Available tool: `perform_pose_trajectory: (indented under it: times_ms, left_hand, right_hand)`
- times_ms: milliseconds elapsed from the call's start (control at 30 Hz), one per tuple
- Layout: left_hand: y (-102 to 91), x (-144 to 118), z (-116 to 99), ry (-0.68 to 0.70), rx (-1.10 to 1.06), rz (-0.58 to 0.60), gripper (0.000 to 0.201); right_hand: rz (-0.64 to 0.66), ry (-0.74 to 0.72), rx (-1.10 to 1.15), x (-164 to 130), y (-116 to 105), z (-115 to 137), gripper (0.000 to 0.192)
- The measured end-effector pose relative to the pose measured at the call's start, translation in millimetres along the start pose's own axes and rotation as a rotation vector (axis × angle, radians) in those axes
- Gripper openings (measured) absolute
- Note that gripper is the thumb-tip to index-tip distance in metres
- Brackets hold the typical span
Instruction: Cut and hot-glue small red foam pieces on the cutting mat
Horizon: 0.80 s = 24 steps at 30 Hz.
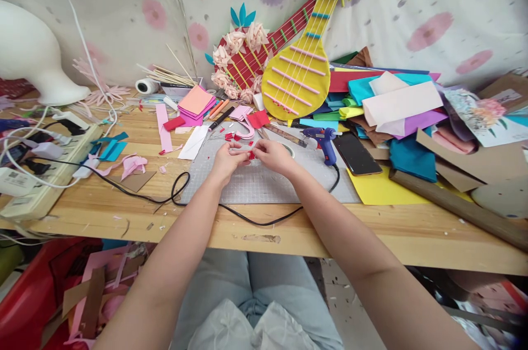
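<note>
My left hand (228,163) and my right hand (274,156) meet over the grey cutting mat (256,189). Between their fingertips they pinch a small red piece (251,156), perhaps paper or foam; its shape is mostly covered by the fingers. Just beyond the hands lies a pink curved strip (246,129) with small red bits around it. A flat red piece (258,119) rests next to the strip. To the right of my right hand, a blue glue gun (326,143) stands on the mat's far right part.
A yellow lute-shaped craft (295,83) and a red one with flowers lean at the back. On the right are a phone (357,153) and piled coloured sheets (402,105). A black cable (264,223) crosses in front of the mat. A power strip (51,174) lies left.
</note>
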<state>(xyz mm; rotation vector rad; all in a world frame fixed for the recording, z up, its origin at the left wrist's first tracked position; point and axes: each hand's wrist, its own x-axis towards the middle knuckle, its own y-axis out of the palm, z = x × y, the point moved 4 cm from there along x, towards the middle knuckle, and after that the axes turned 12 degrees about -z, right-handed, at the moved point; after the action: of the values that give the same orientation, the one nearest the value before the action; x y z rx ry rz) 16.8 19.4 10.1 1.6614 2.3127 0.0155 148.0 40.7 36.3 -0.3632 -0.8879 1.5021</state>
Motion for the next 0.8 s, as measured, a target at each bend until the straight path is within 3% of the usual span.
perform_pose_trajectory:
  times_ms: [167,300,567,800]
  left_hand:
    - [0.3,0,1,0.024,-0.004,0.008,0.038]
    - [0.9,0,1,0.025,-0.007,0.027,0.037]
    - [1.7,1,1,0.025,-0.034,0.036,0.040]
    - [1.7,0,-1,0.080,0.001,0.017,0.043]
  right_hand:
    - [-0.039,0.076,0.148,5,-5,-12,0.024]
    - [-0.011,0.018,0.081,0,-7,-8,0.031]
    - [-0.071,-0.077,0.047,-5,-4,4,0.017]
    - [-0.082,-0.045,0.091,-5,2,1,0.018]
